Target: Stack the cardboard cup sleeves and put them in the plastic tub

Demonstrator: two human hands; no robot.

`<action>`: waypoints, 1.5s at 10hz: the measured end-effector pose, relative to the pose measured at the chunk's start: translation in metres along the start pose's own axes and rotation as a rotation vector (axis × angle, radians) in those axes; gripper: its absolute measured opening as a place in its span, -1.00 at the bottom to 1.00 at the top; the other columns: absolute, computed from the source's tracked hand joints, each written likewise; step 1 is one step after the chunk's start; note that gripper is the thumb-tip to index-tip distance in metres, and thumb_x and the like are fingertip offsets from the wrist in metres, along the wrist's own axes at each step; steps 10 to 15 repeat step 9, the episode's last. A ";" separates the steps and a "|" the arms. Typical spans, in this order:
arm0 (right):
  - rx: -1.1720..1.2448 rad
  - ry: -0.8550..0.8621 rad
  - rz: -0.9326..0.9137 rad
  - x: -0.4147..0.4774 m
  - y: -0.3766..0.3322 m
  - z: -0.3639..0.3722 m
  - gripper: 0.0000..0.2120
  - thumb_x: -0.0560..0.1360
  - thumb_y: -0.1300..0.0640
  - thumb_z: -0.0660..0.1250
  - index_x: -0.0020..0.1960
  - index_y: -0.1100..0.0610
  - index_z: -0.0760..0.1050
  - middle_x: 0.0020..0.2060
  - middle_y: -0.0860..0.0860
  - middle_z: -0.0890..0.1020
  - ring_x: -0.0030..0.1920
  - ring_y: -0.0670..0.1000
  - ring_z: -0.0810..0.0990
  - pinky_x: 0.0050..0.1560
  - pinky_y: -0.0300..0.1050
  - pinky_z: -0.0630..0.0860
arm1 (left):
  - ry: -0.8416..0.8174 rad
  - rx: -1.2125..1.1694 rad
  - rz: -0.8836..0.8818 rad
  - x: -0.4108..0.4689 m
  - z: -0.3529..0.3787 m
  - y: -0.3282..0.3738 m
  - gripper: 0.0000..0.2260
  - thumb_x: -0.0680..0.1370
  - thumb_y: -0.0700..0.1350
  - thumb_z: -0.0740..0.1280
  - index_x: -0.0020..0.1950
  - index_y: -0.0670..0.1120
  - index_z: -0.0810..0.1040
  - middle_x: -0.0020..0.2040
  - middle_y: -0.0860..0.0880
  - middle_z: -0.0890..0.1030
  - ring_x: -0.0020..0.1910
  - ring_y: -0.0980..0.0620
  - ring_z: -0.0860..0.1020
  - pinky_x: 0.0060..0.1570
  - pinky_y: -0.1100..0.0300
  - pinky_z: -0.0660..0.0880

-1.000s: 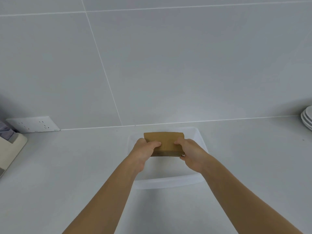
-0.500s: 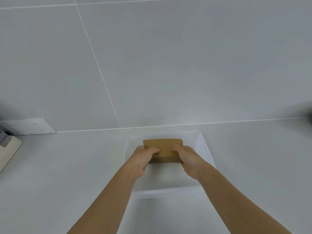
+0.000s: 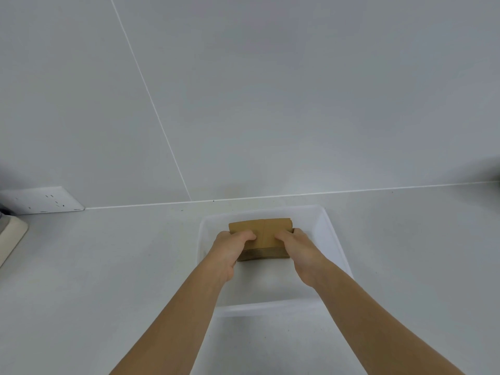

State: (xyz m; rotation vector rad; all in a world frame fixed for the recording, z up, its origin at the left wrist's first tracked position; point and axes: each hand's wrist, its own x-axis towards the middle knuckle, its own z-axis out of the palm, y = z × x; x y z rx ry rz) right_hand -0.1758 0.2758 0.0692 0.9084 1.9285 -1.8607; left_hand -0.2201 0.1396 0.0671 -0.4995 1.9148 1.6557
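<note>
It looked like a home kitchen: a pale desk [image 3: 94, 266] met large grey wall tiles [image 3: 297, 104], with a wall socket [image 3: 43, 200] at nine o'clock.

Your pale countertop [image 3: 108, 266] carries the plastic tub [image 3: 335, 239]; a cream appliance [image 3: 10, 236] sits far left of the tub.

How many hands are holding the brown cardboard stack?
2. The left hand grips the stack's left end, the right hand its right end, inside the plastic tub.
</note>
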 end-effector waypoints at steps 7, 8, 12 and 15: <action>0.010 0.010 0.007 0.002 0.000 0.000 -0.66 0.53 0.04 0.17 0.26 0.15 0.32 0.12 0.07 0.46 0.11 0.06 0.41 0.09 -0.08 0.31 | -0.007 -0.025 0.004 0.001 0.002 0.003 -0.74 0.45 -0.15 0.38 0.09 -0.15 0.41 -0.11 -0.03 0.48 -0.15 0.06 0.45 -0.13 0.21 0.39; 0.031 -0.008 0.010 0.003 0.000 -0.002 -0.54 0.53 -0.01 0.18 0.37 0.14 0.25 0.26 0.04 0.42 0.26 0.06 0.36 0.22 -0.05 0.26 | -0.020 -0.057 -0.002 0.001 -0.002 0.004 -0.61 0.45 -0.09 0.39 0.22 -0.18 0.41 0.09 -0.07 0.50 0.06 0.00 0.47 0.11 0.17 0.40; 0.034 0.000 0.001 -0.004 -0.004 -0.005 -0.42 0.55 -0.06 0.16 0.48 0.12 0.09 0.45 0.03 0.26 0.44 0.08 0.21 0.39 0.02 0.15 | -0.016 -0.070 0.001 -0.001 -0.010 0.006 -0.44 0.44 -0.04 0.39 0.39 -0.15 0.34 0.37 -0.11 0.39 0.34 -0.08 0.36 0.35 0.09 0.29; 0.034 0.000 0.001 -0.004 -0.004 -0.005 -0.42 0.55 -0.06 0.16 0.48 0.12 0.09 0.45 0.03 0.26 0.44 0.08 0.21 0.39 0.02 0.15 | -0.016 -0.070 0.001 -0.001 -0.010 0.006 -0.44 0.44 -0.04 0.39 0.39 -0.15 0.34 0.37 -0.11 0.39 0.34 -0.08 0.36 0.35 0.09 0.29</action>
